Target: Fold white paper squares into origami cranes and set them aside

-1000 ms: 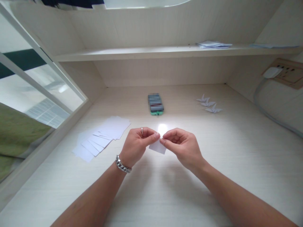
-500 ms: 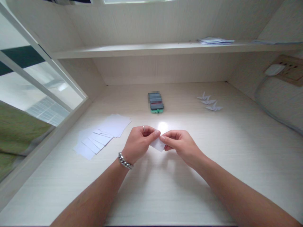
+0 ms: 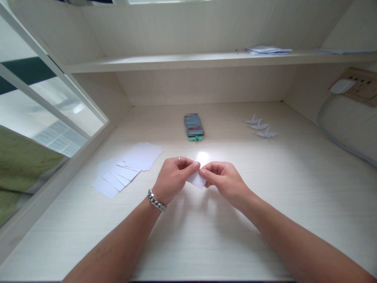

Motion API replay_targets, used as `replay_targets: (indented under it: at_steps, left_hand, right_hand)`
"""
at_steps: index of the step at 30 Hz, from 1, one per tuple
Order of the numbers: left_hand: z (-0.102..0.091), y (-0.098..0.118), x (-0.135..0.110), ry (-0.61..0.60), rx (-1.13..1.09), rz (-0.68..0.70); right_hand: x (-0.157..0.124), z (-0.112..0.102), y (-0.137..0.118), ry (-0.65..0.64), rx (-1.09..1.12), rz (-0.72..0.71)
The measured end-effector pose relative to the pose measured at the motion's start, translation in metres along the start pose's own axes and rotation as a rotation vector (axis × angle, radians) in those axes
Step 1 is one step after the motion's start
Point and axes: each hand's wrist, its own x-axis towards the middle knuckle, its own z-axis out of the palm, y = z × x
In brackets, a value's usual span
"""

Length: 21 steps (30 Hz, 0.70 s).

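Note:
A small folded piece of white paper [image 3: 196, 181] is held between both hands over the middle of the desk. My left hand [image 3: 176, 175] pinches its upper left part between thumb and fingers; a ring and a chain bracelet are on this hand and wrist. My right hand [image 3: 225, 179] grips the right edge, thumb on top, its tip close to the left thumb. The fingers cover part of the folds. To the left lie several loose white paper sheets [image 3: 144, 154], fanned out and overlapping. Three folded paper cranes [image 3: 266, 134] rest at the right rear.
A phone with a green edge [image 3: 195, 138], its screen blurred, lies behind the hands. Above runs a shelf [image 3: 165, 64] bearing a paper stack [image 3: 268, 50]. A white plug [image 3: 342, 86] sits in the right wall socket, its cable [image 3: 338, 143] hanging down. At left is a window frame [image 3: 97, 112].
Almost nothing differs. Both hands keep their pinch on the folded paper, with only a very slight shift of the fingers.

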Motion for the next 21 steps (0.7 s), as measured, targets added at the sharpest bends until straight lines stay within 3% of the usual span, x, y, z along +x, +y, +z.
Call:
replay_targets:
  at_steps: [8, 16, 21]
  left_hand:
    - [-0.0033, -0.0006, 0.0018, -0.117, -0.027, -0.007]
    - [-0.0059, 0.0007, 0.0021, -0.128, 0.062, -0.017]
    - [-0.0035, -0.0011, 0.0007, -0.131, -0.068, -0.02]
  right_hand:
    - [-0.0007, -0.0037, 0.0022, -0.032, -0.023, -0.037]
    - [-0.0009, -0.0064, 0.0023, -0.063, -0.098, -0.06]
    - [-0.0014, -0.0077, -0.0003, -0.081, -0.106, -0.074]
